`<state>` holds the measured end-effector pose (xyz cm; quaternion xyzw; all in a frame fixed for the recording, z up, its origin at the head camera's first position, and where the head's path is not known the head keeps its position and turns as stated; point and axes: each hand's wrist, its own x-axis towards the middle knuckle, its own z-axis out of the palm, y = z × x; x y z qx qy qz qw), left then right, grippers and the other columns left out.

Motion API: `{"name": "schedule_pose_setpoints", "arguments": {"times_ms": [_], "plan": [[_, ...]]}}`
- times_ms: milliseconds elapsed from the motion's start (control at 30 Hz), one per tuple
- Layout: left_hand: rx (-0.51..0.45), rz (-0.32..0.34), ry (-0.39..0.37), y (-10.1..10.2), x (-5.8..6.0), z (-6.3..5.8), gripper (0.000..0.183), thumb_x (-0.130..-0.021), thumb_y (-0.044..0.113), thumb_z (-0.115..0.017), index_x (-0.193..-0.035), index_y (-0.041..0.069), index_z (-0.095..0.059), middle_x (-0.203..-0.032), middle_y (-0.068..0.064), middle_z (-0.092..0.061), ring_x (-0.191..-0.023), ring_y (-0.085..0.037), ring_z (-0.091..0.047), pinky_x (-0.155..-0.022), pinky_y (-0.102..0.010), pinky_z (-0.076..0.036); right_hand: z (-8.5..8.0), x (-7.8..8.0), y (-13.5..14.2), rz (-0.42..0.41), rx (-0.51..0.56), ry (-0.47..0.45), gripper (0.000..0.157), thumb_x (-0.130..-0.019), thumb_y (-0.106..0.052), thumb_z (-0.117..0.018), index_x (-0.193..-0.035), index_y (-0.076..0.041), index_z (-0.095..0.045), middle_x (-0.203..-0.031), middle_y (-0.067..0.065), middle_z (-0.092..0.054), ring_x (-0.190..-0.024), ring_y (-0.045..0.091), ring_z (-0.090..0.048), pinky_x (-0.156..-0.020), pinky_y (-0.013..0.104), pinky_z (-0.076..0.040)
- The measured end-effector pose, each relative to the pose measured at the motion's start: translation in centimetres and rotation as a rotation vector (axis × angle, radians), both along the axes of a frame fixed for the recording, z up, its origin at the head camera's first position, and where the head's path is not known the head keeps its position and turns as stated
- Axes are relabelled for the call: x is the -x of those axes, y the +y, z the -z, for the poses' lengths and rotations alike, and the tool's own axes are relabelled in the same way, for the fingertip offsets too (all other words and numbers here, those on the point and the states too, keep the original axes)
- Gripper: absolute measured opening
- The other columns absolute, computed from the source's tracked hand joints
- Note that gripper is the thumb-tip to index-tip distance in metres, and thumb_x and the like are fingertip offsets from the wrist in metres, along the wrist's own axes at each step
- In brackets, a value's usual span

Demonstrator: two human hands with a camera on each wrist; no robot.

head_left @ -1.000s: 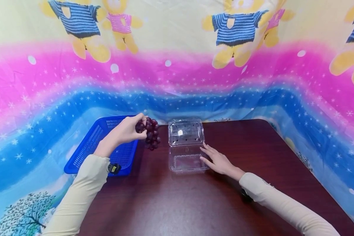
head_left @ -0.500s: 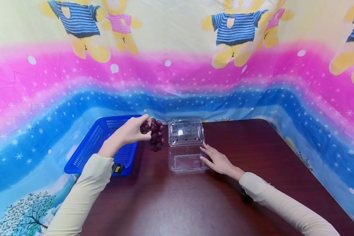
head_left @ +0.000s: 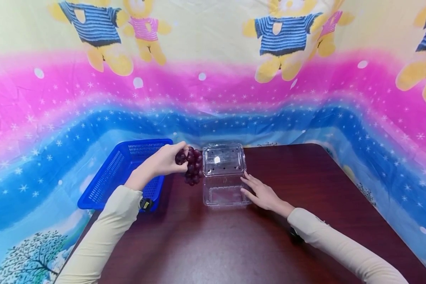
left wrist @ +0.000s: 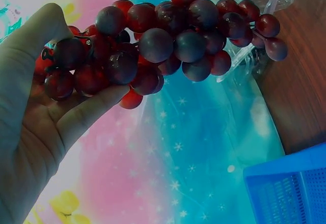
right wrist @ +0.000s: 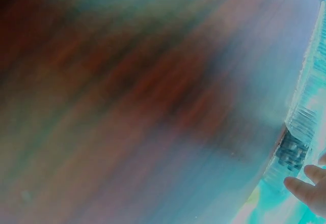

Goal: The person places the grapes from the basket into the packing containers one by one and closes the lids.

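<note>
A bunch of dark red grapes (head_left: 193,166) hangs from my left hand (head_left: 167,159), thumb and fingers pinching its upper end. In the left wrist view the grapes (left wrist: 158,46) stretch away from the hand (left wrist: 46,102) toward the clear plastic. Just right of the bunch stands a clear plastic clamshell box (head_left: 223,195), its lid (head_left: 223,159) raised at the back. My right hand (head_left: 262,192) has its fingers extended, fingertips at the right rim of the box. Only a few of its fingers (right wrist: 300,189) show in the right wrist view.
A blue slotted plastic basket (head_left: 103,177) stands at the left, partly behind the left forearm. Both rest on a dark reddish-brown table (head_left: 213,244). A patterned cloth (head_left: 213,90) with bears and snowflakes rises behind and around the table.
My left hand has moved right and slightly down with the grapes, away from the basket to beside the box. My right hand and the box have stayed in place.
</note>
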<state>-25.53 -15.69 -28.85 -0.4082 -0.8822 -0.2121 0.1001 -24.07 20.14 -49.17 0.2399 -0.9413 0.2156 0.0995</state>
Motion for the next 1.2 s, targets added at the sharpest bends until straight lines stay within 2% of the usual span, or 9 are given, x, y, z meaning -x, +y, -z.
{"name": "schedule_pose_setpoints", "arguments": {"times_ms": [300, 700, 1033, 1200], "plan": [[0.011, 0.010, -0.006, 0.9, -0.4, 0.5, 0.024, -0.073, 0.016, -0.066, -0.088, 0.014, -0.047, -0.068, 0.002, -0.054, -0.056, -0.010, -0.047, -0.051, -0.024, -0.043, -0.1, -0.2, 0.0, 0.006, -0.007, -0.015, 0.060, -0.094, -0.055, -0.035, -0.143, -0.020, -0.036, -0.153, 0.004, -0.023, -0.138, 0.023, -0.026, -0.102, 0.049, -0.035], [0.017, 0.007, -0.053, 1.3, -0.6, 0.9, 0.026, -0.073, 0.017, -0.067, -0.091, 0.015, -0.048, -0.075, 0.001, -0.058, -0.060, -0.010, -0.051, -0.052, -0.024, -0.045, -0.3, -0.3, -0.1, 0.010, -0.002, -0.022, 0.059, -0.095, -0.053, -0.038, -0.143, -0.019, -0.037, -0.153, 0.004, -0.023, -0.138, 0.023, -0.026, -0.103, 0.049, -0.035], [0.012, 0.064, 0.005, 2.2, -0.7, 1.2, 0.024, -0.073, 0.014, -0.066, -0.085, 0.015, -0.046, -0.071, 0.005, -0.053, -0.059, -0.007, -0.049, -0.053, -0.023, -0.042, 0.0, -0.3, -0.1, 0.010, -0.010, -0.025, 0.061, -0.094, -0.055, -0.036, -0.143, -0.018, -0.036, -0.153, 0.004, -0.021, -0.138, 0.026, -0.027, -0.102, 0.051, -0.035], [0.027, 0.083, 0.002, 2.7, -0.9, 1.1, 0.024, -0.073, 0.014, -0.066, -0.085, 0.015, -0.046, -0.070, 0.005, -0.051, -0.059, -0.007, -0.048, -0.051, -0.022, -0.042, 0.0, -0.3, -0.1, 0.006, -0.013, -0.019, 0.061, -0.094, -0.056, -0.035, -0.143, -0.018, -0.037, -0.153, 0.004, -0.022, -0.137, 0.027, -0.028, -0.101, 0.051, -0.036]]}}
